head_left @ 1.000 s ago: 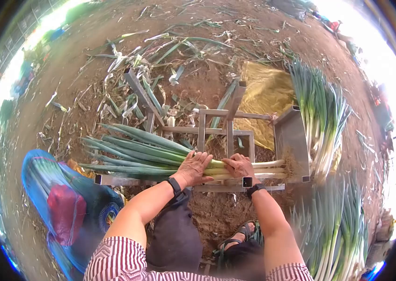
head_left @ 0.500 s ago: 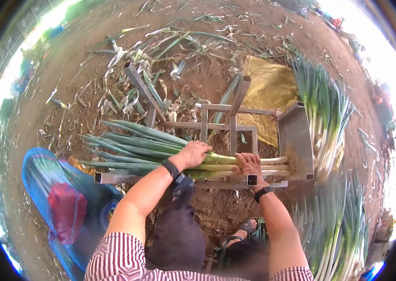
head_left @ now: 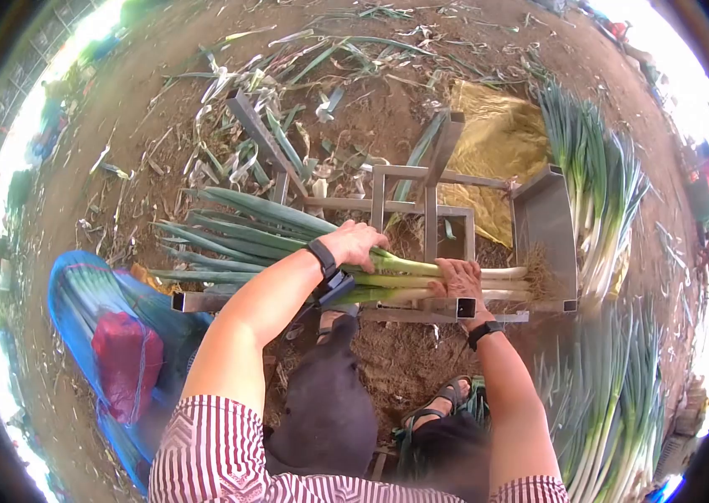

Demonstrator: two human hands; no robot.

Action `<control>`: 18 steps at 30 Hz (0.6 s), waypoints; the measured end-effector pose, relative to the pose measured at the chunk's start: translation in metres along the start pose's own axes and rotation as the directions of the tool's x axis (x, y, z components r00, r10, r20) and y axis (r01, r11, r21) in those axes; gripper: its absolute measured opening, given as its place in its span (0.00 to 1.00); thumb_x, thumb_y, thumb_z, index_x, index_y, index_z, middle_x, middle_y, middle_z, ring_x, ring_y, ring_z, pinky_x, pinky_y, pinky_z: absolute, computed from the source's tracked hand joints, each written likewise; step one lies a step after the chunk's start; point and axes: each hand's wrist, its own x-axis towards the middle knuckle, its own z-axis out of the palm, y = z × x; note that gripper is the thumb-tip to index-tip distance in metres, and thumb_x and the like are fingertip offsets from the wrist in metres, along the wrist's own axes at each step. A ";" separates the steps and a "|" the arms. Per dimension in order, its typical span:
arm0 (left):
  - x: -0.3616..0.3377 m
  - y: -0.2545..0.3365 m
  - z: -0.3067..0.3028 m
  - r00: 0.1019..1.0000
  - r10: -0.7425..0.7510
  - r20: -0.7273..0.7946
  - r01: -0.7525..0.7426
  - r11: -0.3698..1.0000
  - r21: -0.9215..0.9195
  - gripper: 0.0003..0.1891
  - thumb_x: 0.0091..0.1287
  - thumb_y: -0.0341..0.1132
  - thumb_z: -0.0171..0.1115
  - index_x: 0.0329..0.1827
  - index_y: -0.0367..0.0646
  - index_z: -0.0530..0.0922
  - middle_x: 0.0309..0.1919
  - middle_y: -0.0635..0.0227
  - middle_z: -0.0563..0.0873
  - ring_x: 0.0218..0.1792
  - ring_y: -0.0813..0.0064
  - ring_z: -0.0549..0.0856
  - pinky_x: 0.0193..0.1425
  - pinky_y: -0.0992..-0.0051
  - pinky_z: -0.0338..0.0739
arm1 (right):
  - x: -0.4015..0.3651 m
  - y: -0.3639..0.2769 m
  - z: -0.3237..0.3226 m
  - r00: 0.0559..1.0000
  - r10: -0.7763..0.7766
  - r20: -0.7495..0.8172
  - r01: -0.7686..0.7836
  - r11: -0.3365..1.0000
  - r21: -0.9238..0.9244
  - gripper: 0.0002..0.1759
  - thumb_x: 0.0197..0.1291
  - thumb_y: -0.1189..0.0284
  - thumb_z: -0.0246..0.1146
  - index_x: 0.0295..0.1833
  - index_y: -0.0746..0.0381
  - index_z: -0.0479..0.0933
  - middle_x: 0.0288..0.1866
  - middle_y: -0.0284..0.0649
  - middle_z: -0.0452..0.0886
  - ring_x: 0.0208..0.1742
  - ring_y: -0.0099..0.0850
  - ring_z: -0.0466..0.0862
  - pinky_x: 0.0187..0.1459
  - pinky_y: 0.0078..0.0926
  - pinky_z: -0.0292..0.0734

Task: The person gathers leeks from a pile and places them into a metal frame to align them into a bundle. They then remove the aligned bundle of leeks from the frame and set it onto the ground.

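In the head view, a bundle of leeks (head_left: pixel 245 233) lies crosswise on a metal frame (head_left: pixel 204 301) at the centre of the frame. Its green leaves fan toward the left and its white stalks and roots butt against the end plate (head_left: pixel 549 226) on the right.

The left hand (head_left: pixel 357 243) curls over the top of the bundle where green turns pale, gripping it. The right hand (head_left: pixel 459 281) lies open and flat on the white stalks, fingers spread.

A yellow sheet (head_left: pixel 493 151) lies on the dirt in the upper right, beside loose leeks (head_left: pixel 597 197). A blue bag (head_left: pixel 111 352) sits at the lower left.
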 end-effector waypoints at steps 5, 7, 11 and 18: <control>-0.011 -0.004 0.005 0.971 0.147 -0.186 -0.128 0.986 0.109 0.28 0.49 0.45 0.74 0.55 0.53 0.79 0.44 0.66 0.82 0.54 0.61 0.79 0.57 0.61 0.70 | 0.000 0.005 0.003 1.000 0.002 -0.005 -0.001 1.000 0.029 0.28 0.52 0.56 0.67 0.59 0.51 0.74 0.54 0.36 0.79 0.59 0.36 0.74 0.65 0.39 0.58; -0.010 -0.005 0.005 0.957 0.202 -0.206 -0.174 0.974 0.148 0.28 0.49 0.45 0.74 0.55 0.53 0.79 0.43 0.66 0.82 0.52 0.61 0.79 0.56 0.61 0.71 | 0.001 0.007 0.005 1.000 0.016 0.000 -0.016 1.000 0.020 0.28 0.52 0.55 0.67 0.58 0.51 0.74 0.54 0.36 0.79 0.59 0.36 0.74 0.64 0.39 0.58; -0.003 -0.001 -0.008 0.975 0.191 -0.112 -0.167 0.966 0.196 0.27 0.49 0.44 0.74 0.54 0.53 0.79 0.42 0.66 0.84 0.51 0.62 0.80 0.56 0.61 0.71 | 0.001 0.008 0.006 0.999 0.044 0.016 -0.044 0.999 0.017 0.28 0.52 0.53 0.66 0.58 0.51 0.75 0.54 0.36 0.79 0.59 0.36 0.74 0.64 0.38 0.58; -0.005 -0.007 -0.002 0.996 0.088 -0.033 -0.089 0.995 -0.034 0.30 0.51 0.45 0.72 0.60 0.53 0.77 0.47 0.63 0.86 0.55 0.59 0.80 0.60 0.63 0.70 | 0.002 0.008 0.007 0.998 0.050 0.045 -0.049 0.999 -0.016 0.28 0.53 0.53 0.67 0.58 0.51 0.74 0.55 0.36 0.79 0.59 0.37 0.74 0.64 0.39 0.59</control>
